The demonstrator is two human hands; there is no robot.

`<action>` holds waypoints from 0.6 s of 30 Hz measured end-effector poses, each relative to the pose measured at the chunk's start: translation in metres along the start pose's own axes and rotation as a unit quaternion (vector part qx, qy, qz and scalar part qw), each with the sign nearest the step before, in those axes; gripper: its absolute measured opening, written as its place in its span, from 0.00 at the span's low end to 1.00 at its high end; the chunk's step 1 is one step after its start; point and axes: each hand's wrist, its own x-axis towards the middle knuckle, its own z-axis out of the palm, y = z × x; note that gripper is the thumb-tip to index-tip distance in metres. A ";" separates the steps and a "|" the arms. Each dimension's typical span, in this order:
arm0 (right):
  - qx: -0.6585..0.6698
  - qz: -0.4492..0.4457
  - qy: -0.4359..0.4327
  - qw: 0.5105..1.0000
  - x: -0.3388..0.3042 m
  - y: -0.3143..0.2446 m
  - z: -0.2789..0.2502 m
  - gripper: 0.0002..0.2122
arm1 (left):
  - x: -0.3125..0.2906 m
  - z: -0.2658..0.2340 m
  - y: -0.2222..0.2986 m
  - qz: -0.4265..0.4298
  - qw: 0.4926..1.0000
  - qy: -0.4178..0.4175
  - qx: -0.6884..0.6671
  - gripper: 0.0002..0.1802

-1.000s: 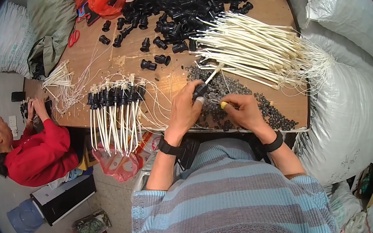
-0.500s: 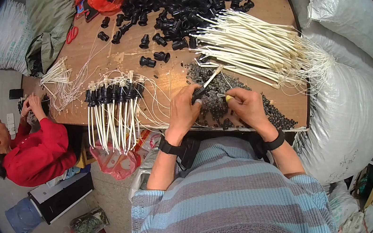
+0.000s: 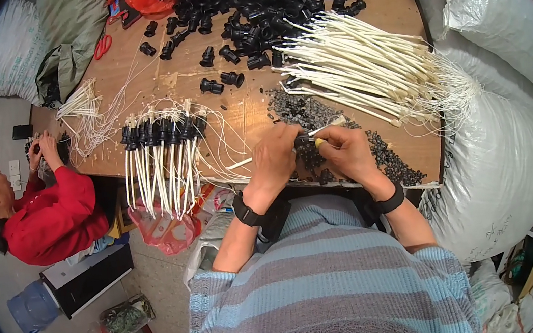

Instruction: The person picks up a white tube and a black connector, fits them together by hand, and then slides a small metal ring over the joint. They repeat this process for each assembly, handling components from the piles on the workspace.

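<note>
**At Close Quarters Over a Crowded Brown Wooden Table (image 3: 128, 58)**

At far left, seated by the table's edge: a co-worker in a long-sleeved red top (image 3: 55, 213), both hands raised over small dark parts. Next, a fanned bunch of slim white tubes (image 3: 79, 105), then red-handled scissors (image 3: 102, 47) and a row of black plastic sockets with long white tubes (image 3: 170, 136), overhanging the front edge. At centre, the person's left hand (image 3: 274, 160), fingers curled closed around a black cylindrical fitting (image 3: 304, 138), low over the table. Past the hands, a heap of loose black plastic sockets (image 3: 260, 27). Just beside the fitting's right end, the right hand (image 3: 350, 153), thumb and index finger drawn together in a pinch; contents too small to tell. Farther right, a thick sheaf of cream-white tubes (image 3: 362, 68), scattered tiny black pieces (image 3: 392, 162) and bulging white woven sacks (image 3: 498, 168).
</note>
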 end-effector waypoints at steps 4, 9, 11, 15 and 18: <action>-0.023 -0.011 -0.011 1.000 -0.002 -0.004 0.001 0.05 | 0.001 -0.003 0.003 -0.003 0.999 -0.029 0.018 0.23; -0.086 -0.099 -0.023 0.991 -0.005 -0.012 -0.003 0.08 | 0.000 -0.007 0.001 0.004 0.999 -0.037 -0.006 0.26; -0.102 -0.124 -0.054 0.986 -0.007 -0.014 -0.005 0.09 | 0.002 -0.012 0.003 0.002 0.999 -0.044 -0.024 0.27; -0.039 -0.159 -0.005 0.986 -0.007 -0.011 0.000 0.12 | 0.004 -0.019 0.008 -0.018 0.994 -0.105 -0.039 0.28; -0.093 -0.155 -0.107 0.978 -0.007 -0.010 -0.002 0.10 | -0.001 -0.016 0.002 -0.041 0.987 -0.121 -0.098 0.28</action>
